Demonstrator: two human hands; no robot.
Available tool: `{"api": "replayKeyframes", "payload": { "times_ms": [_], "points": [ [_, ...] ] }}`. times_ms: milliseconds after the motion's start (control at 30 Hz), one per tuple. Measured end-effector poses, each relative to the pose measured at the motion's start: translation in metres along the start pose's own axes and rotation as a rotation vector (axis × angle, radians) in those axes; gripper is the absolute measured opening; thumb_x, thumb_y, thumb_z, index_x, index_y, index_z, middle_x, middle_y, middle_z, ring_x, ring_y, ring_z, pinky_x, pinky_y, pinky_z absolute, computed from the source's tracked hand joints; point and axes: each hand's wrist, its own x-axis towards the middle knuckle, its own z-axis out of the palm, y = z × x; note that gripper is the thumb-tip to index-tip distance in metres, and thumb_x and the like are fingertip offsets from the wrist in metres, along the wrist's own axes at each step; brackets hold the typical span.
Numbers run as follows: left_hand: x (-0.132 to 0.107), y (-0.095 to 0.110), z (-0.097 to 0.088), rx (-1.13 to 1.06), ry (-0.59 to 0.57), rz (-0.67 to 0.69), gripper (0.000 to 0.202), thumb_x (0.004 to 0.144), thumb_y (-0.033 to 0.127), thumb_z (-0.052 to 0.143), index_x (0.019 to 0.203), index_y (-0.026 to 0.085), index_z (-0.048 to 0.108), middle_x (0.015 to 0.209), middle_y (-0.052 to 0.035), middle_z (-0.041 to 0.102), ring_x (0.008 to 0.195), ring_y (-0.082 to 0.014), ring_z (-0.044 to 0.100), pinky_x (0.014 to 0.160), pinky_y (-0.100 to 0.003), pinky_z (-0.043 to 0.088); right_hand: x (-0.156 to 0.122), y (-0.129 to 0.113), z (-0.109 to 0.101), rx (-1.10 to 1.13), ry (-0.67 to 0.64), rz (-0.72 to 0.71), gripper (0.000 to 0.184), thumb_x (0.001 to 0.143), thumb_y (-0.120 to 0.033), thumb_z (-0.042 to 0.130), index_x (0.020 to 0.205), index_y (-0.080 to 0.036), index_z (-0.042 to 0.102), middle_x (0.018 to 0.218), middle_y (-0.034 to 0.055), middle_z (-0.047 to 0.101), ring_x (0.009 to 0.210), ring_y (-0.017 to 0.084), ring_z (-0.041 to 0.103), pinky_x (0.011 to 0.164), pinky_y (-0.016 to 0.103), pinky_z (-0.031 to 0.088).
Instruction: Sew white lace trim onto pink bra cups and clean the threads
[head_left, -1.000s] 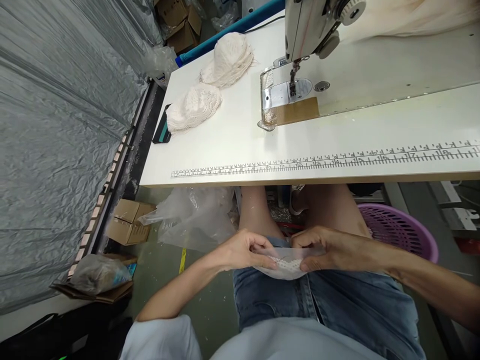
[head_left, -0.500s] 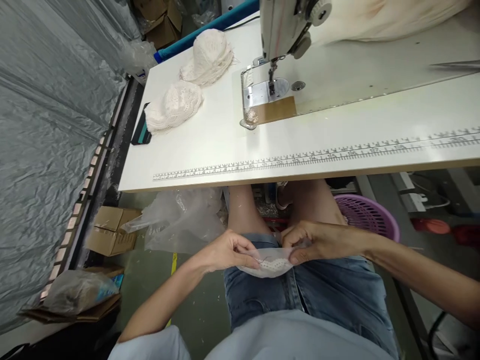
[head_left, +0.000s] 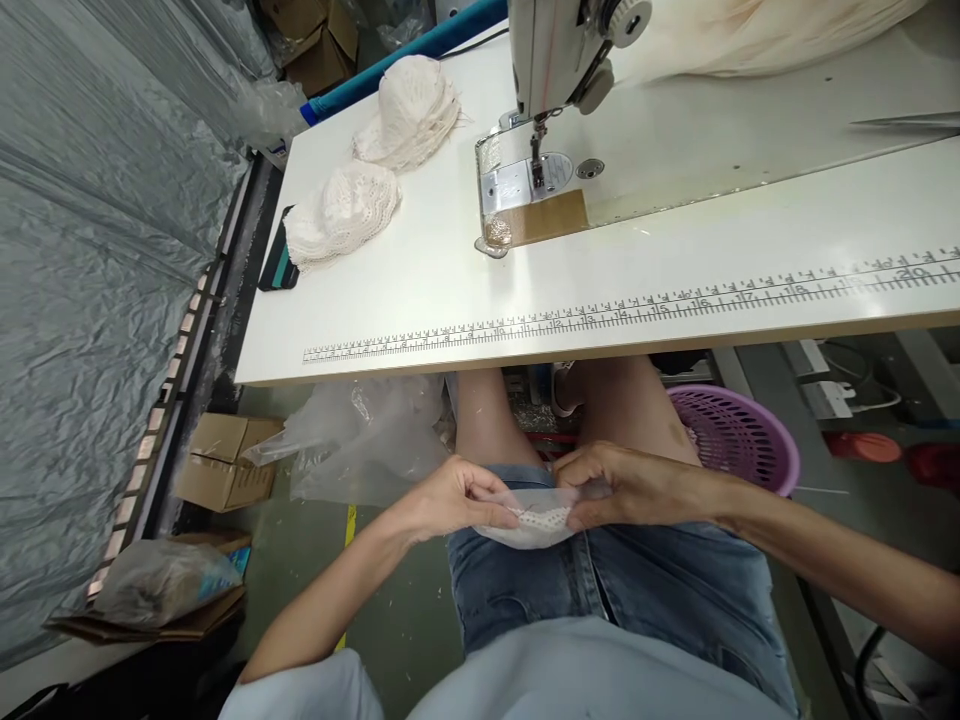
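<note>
Over my lap, a small piece of sheer white fabric with a lace band (head_left: 534,520) is stretched between my two hands. My left hand (head_left: 461,500) pinches its left end between thumb and fingers. At the right end, my right hand (head_left: 611,485) grips it the same way. The fabric sags a little in the middle, below the front edge of the table. Beyond it stands the sewing machine (head_left: 551,60), its needle area holding no cloth. Two stacks of cream lace pieces, a nearer stack (head_left: 341,215) and a farther stack (head_left: 412,110), lie left of the machine.
A printed ruler (head_left: 585,322) runs along the front of the white table (head_left: 435,290). Tweezers or scissors (head_left: 907,122) lie at the right, with cream cloth (head_left: 750,35) behind. Below are a purple basket (head_left: 784,450), plastic bags (head_left: 367,440) and a cardboard box (head_left: 225,465).
My right hand has shifted slightly left, closer to my left hand, along the fabric. Both hands still hold it. The view has moved a little.
</note>
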Motion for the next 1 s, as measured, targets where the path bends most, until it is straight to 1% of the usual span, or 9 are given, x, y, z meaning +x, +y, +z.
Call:
{"api": "replayKeyframes", "payload": {
  "times_ms": [100, 167, 333, 400, 533, 633, 767, 933, 1000],
  "points": [
    [0.003, 0.004, 0.004, 0.061, -0.001, 0.02, 0.037, 0.058, 0.042, 0.079, 0.079, 0.012, 0.075, 0.063, -0.0025, 0.065, 0.055, -0.0079, 0.05, 0.055, -0.019, 0.038, -0.006, -0.002, -0.002, 0.023, -0.016, 0.051, 0.034, 0.083, -0.047, 0.058, 0.075, -0.014, 0.063, 0.072, -0.0001, 0.051, 0.066, 0.014, 0.048, 0.057, 0.024, 0.033],
    [0.006, 0.008, 0.008, 0.097, -0.018, 0.04, 0.033, 0.06, 0.039, 0.078, 0.08, 0.012, 0.074, 0.064, -0.0021, 0.065, 0.056, -0.0081, 0.05, 0.055, -0.019, 0.038, -0.008, -0.004, -0.001, 0.023, -0.008, 0.078, 0.034, 0.081, -0.049, 0.061, 0.078, -0.015, 0.063, 0.075, 0.0001, 0.052, 0.068, 0.014, 0.049, 0.058, 0.024, 0.033],
    [0.011, 0.012, 0.012, 0.118, -0.084, 0.131, 0.028, 0.066, 0.033, 0.074, 0.083, 0.011, 0.073, 0.065, -0.0008, 0.062, 0.055, -0.0072, 0.048, 0.054, -0.018, 0.036, -0.007, -0.008, 0.006, 0.052, 0.08, 0.062, 0.036, 0.08, -0.048, 0.061, 0.066, -0.016, 0.056, 0.067, -0.0027, 0.045, 0.06, 0.011, 0.042, 0.054, 0.024, 0.028],
    [0.011, 0.012, 0.011, 0.13, -0.045, 0.158, 0.026, 0.064, 0.029, 0.075, 0.083, 0.011, 0.072, 0.065, -0.0004, 0.061, 0.057, -0.0074, 0.047, 0.054, -0.018, 0.036, -0.01, -0.007, 0.005, 0.091, 0.1, 0.092, 0.037, 0.081, -0.05, 0.059, 0.066, -0.015, 0.055, 0.067, -0.0021, 0.046, 0.061, 0.012, 0.043, 0.055, 0.024, 0.029],
    [0.011, 0.012, 0.012, 0.159, 0.036, 0.178, 0.023, 0.063, 0.026, 0.076, 0.08, 0.011, 0.071, 0.06, 0.0019, 0.056, 0.056, -0.0068, 0.043, 0.052, -0.018, 0.031, -0.015, -0.004, 0.001, 0.116, 0.066, 0.152, 0.039, 0.079, -0.053, 0.06, 0.071, -0.016, 0.057, 0.072, -0.0003, 0.05, 0.068, 0.015, 0.048, 0.058, 0.025, 0.031],
    [0.011, 0.016, 0.016, 0.188, 0.038, 0.219, 0.02, 0.065, 0.025, 0.074, 0.08, 0.012, 0.071, 0.062, 0.0016, 0.057, 0.058, -0.0073, 0.045, 0.054, -0.018, 0.032, -0.012, -0.004, 0.003, 0.089, 0.08, 0.152, 0.041, 0.075, -0.056, 0.062, 0.069, -0.016, 0.054, 0.068, -0.0015, 0.045, 0.063, 0.013, 0.043, 0.054, 0.024, 0.027],
    [0.009, 0.019, 0.017, 0.204, 0.055, 0.252, 0.023, 0.067, 0.026, 0.074, 0.085, 0.012, 0.071, 0.069, -0.0003, 0.061, 0.064, -0.0092, 0.049, 0.059, -0.019, 0.036, -0.005, -0.004, 0.006, 0.099, 0.122, 0.129, 0.042, 0.077, -0.056, 0.059, 0.066, -0.016, 0.052, 0.065, -0.0025, 0.04, 0.06, 0.011, 0.037, 0.053, 0.024, 0.025],
    [0.008, 0.009, 0.017, 0.238, 0.128, 0.26, 0.037, 0.061, 0.03, 0.079, 0.093, 0.015, 0.072, 0.075, -0.0009, 0.063, 0.072, -0.0123, 0.054, 0.067, -0.02, 0.04, -0.008, 0.001, 0.005, 0.134, 0.152, 0.125, 0.041, 0.078, -0.055, 0.059, 0.067, -0.016, 0.053, 0.066, -0.0024, 0.042, 0.061, 0.012, 0.039, 0.054, 0.024, 0.025],
    [0.011, 0.003, 0.019, 0.223, 0.173, 0.27, 0.035, 0.062, 0.031, 0.079, 0.092, 0.015, 0.072, 0.074, -0.0009, 0.064, 0.072, -0.0122, 0.054, 0.067, -0.02, 0.04, -0.01, 0.003, 0.004, 0.152, 0.15, 0.131, 0.04, 0.078, -0.054, 0.06, 0.068, -0.016, 0.054, 0.066, -0.0024, 0.042, 0.061, 0.012, 0.039, 0.054, 0.024, 0.025]
  ]
}}
